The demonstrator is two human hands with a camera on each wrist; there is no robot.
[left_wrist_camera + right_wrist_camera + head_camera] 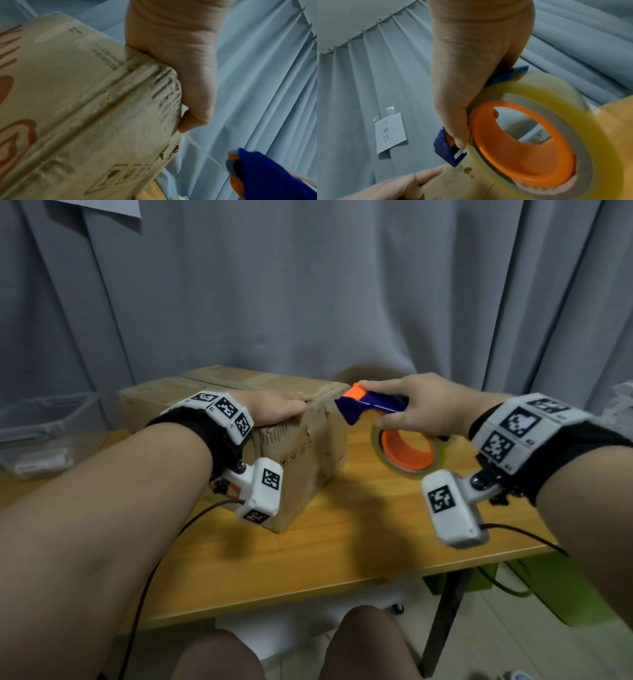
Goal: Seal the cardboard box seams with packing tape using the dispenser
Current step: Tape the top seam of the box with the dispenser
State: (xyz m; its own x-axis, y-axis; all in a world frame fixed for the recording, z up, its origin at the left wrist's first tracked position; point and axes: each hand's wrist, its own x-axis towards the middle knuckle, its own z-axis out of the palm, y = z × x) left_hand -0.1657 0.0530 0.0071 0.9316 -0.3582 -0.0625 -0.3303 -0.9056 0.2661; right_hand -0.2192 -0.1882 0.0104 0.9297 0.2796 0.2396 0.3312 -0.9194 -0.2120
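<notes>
A pleated grey curtain backs the smooth wooden counter in the head view, where the left hand lies flat on the top right edge of the matte cardboard box at centre frame, bare wood in front. In the left wrist view its thumb presses the creased corner, a thin clear tape strand running to the lower right. In the right wrist view the right hand has its fingers curled round the blue-and-orange dispenser, whose glossy yellowish tape roll sits just beside the box.

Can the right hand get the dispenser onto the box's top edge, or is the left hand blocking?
Probably yes. The right hand holds the dispenser just off that box edge, only what looks like a tape strand between; the left hand rests on top nearby and may crowd the start.
</notes>
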